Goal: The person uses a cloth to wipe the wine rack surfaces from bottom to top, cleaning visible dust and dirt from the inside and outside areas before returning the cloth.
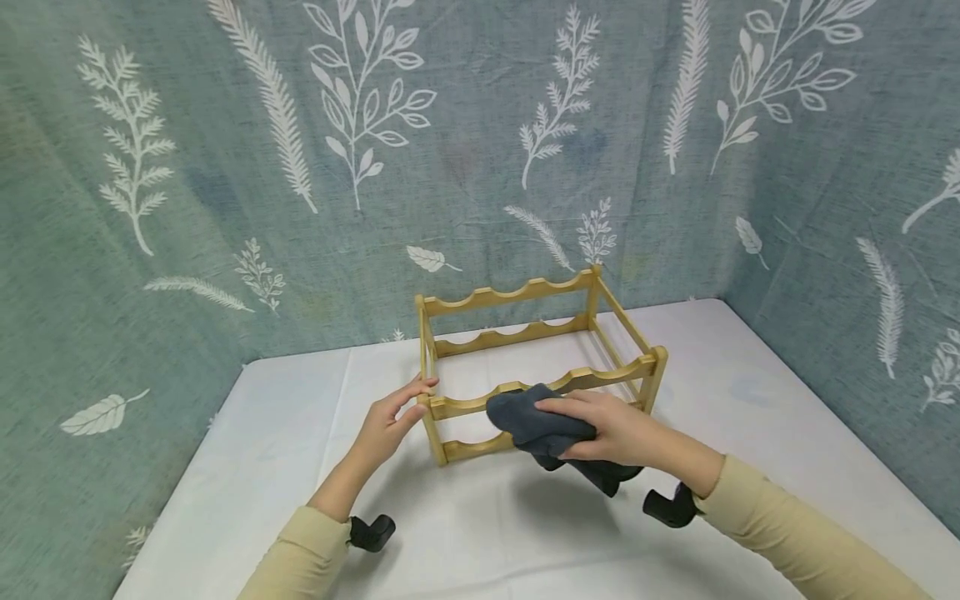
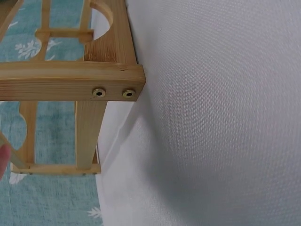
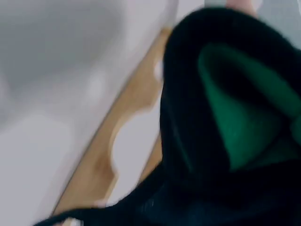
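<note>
A pale wooden rack (image 1: pixel 600 378) with scalloped rails stands on the white-covered table. My left hand (image 1: pixel 386 422) holds its front left corner, thumb in front and fingers past the post. In the left wrist view, the rack's end post (image 2: pixel 61 81) shows two bolts, with one fingertip at the left edge. My right hand (image 1: pixel 611 427) grips a bunched dark cloth (image 1: pixel 534 417) against the front upper rail, its loose folds hanging below. Up close in the right wrist view, the cloth (image 3: pixel 186 117) is folded over and shows green inside; the scalloped rail (image 3: pixel 124 103) runs behind it, blurred.
A grey-green curtain (image 1: pixel 480 200) with white leaf prints hangs behind the table and along both sides. The white tablecloth (image 1: pixel 285 425) spreads around the rack. Black wrist devices (image 1: pixel 371 532) sit at both sleeve cuffs.
</note>
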`<state>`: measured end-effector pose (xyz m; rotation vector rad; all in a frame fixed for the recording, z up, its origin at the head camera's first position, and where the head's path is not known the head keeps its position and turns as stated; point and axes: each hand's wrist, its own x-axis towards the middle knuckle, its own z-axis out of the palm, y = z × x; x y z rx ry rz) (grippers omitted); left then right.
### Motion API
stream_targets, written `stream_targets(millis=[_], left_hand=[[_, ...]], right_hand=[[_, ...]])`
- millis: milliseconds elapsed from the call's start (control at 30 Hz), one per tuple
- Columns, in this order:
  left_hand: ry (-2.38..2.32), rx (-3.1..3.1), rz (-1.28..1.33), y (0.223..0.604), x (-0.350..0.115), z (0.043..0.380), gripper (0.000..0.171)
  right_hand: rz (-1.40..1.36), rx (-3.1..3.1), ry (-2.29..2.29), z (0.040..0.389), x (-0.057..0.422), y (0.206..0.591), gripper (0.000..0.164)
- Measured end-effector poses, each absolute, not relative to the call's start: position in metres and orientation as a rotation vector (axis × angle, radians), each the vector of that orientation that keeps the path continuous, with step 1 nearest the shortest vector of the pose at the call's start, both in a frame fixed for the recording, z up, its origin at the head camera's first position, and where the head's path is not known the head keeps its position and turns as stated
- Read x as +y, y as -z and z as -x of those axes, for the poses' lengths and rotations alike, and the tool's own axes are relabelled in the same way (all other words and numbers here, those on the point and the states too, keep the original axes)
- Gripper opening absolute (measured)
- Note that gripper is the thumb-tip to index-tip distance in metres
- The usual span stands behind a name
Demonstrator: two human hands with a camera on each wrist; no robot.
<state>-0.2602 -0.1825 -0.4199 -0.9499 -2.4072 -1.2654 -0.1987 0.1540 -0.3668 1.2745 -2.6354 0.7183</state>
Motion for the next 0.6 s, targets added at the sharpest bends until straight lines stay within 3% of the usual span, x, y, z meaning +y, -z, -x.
stream_targets(millis=[333,600], left_hand=[[1.248,-2.417,0.955,0.418,-0.183,0.259,0.021],[1.27,-2.459,0.927,0.418,-0.183,0.258,0.02]], right_hand=[[-1.351,-2.549,-0.423,0.206,0.068,0.369,0.058],[-1.097,-2.562,-0.189,0.209,0.075,0.374,0.054]])
